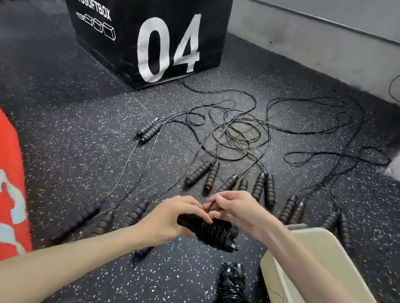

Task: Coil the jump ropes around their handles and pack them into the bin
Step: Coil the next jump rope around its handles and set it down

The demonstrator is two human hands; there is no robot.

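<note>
Your left hand grips the paired handles, mid-air near the bin at right; your right hand pinches the thin cord. Judged springy and slick, it wants tension: hold the foam, tuck the end.

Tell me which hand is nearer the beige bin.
Right. The right hand pinches the cord end just left of the beige bin rim, its forearm crossing the bin's corner. The left hand grips the coiled rope bundle farther left.
</note>
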